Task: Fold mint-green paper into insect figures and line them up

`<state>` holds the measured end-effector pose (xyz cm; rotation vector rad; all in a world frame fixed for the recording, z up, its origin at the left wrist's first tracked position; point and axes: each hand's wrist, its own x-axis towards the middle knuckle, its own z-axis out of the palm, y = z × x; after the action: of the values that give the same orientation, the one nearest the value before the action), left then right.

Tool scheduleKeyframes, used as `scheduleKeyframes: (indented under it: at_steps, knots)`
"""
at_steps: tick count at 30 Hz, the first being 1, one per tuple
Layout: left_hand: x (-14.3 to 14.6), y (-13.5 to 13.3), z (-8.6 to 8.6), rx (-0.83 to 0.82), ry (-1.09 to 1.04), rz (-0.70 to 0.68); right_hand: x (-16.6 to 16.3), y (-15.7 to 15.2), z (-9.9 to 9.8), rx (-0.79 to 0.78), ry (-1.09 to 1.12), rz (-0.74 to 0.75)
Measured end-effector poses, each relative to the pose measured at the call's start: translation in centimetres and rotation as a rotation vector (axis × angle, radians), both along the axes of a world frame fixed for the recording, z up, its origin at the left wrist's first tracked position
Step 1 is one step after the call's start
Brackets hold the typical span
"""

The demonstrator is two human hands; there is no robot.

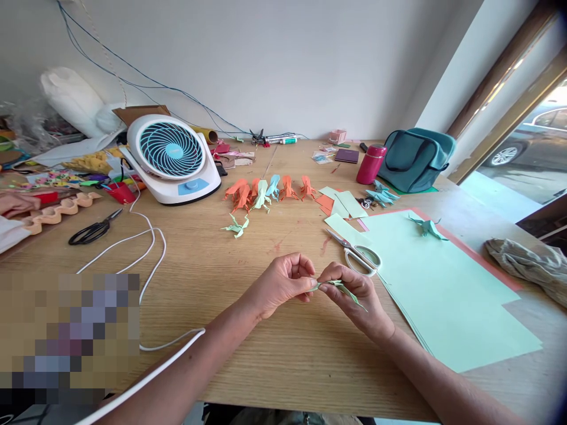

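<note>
When pinching a folded bit of paper this small, best to keep both hands close together, pretty much like so: pale green folded paper (pixel 349 292) held up over the near part of the table (pixel 248 366), right between the left hand (pixel 283 286) and the right hand (pixel 357 295).

Left fingers (pixel 305 285): thumb and index closed on one end, others loosely curled. Right fingers (pixel 337 271): also pinched tight on the paper, just beside the left thumb, with a thin pointed end poking out toward the lower right. No telling which fold sits under the grip, too much covered up.

Looks like fine creasing or shaping, so a few tips. Hold steady with one side, work with the other. Pinch right on the fold line, not next to it, then run a nail along for a crisp edge. Go easy on the skinny points, probably easy to tear with too much twisting. Keep that loose end from getting crushed.

Want an idea of decent sharp points? Check the small pale green figure (pixel 239 226) lying past the left hand, or the row of folded figures (pixel 287 188) farther back. Also, mind the white-handled scissors (pixel 348 247) just beyond the right hand, beside the large green sheets (pixel 443 289).
</note>
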<state>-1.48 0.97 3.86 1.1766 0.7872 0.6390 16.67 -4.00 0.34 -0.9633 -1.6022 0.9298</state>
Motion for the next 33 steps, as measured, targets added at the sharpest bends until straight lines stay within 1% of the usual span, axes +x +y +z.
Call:
scheduleKeyframes:
  at_steps: [6,12,20,23,26,28,33]
  knots:
    - [-0.2,-0.1,0.2,0.106,0.019,-0.028,0.0,-0.1,0.5,-0.007,0.017,-0.005]
    - [-0.1,-0.3,-0.2,0.189,0.053,-0.011,0.2,-0.2,0.4,0.003,-0.018,-0.012]
    - [0.1,-0.4,-0.9,0.170,0.039,0.019,0.2,-0.2,0.6,-0.031,-0.042,-0.027]
    - [0.1,-0.5,-0.7,0.223,0.064,0.032,0.2,-0.2,0.8,-0.060,-0.038,-0.035]
    - [0.2,-0.8,-0.2,0.264,0.071,0.032,0.3,-0.2,1.0,-0.064,-0.021,-0.032]
    - [0.2,-1.0,0.2,0.310,0.075,0.027,0.3,-0.1,1.2,-0.066,-0.014,-0.034]
    - [0.5,-1.6,0.5,0.533,0.124,0.061,0.5,0.0,1.5,-0.084,-0.013,-0.068]
